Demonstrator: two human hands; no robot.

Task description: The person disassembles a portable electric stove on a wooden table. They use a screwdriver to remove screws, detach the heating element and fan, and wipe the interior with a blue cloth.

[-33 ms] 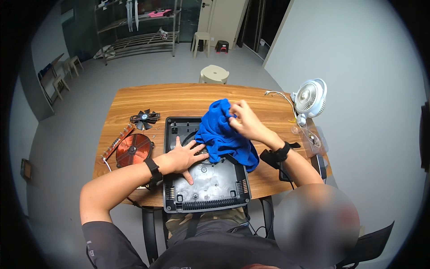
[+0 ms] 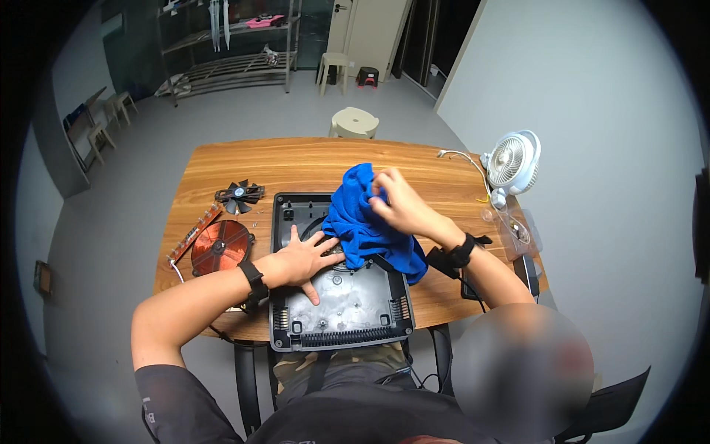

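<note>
A black plastic appliance housing [image 2: 355, 300], its inside facing up, lies at the near edge of the table. My left hand [image 2: 307, 265] rests flat on it with the fingers spread. A rumpled blue cloth [image 2: 366, 222] covers the housing's far right part and hangs past its right side. My right hand [image 2: 399, 206] is closed, its fingers bent at the upper part of the cloth and pinching it. Part of a round opening [image 2: 316, 226] in the housing shows between my left fingers and the cloth; the rest is hidden.
Left of the housing lie a round copper coil [image 2: 220, 248], a narrow orange strip [image 2: 197, 235] and a small black fan [image 2: 239, 195]. At the right stand a white desk fan [image 2: 512, 163] and a clear plastic box [image 2: 521, 233]. A stool [image 2: 354, 123] stands beyond the wooden table [image 2: 281, 159].
My right hand has shifted slightly left, and the top of the blue cloth has changed shape. My left hand and the housing stay where they were.
</note>
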